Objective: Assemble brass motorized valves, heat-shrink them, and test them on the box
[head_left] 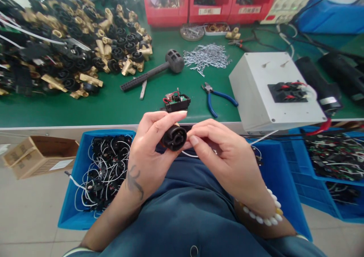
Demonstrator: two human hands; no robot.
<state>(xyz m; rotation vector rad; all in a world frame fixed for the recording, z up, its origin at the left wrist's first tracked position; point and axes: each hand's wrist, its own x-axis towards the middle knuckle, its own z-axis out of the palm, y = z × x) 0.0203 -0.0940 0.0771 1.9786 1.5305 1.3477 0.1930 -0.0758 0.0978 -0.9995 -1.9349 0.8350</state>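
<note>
My left hand is closed around a round black plastic fitting, its ringed open end facing me; a sliver of brass shows behind it. Close against the fitting's right side, my right hand has thumb and fingers pinched together. What lies in that pinch is too small or hidden to make out. A white cable runs below the fingertips. Just beyond my hands, a black housing with a green circuit board and red wires sits at the bench edge.
Blue-handled cutters, a black mallet and a heap of metal clips lie on the green bench. Brass-and-black fittings pile up at left. A grey box stands at right. Blue bins flank my lap.
</note>
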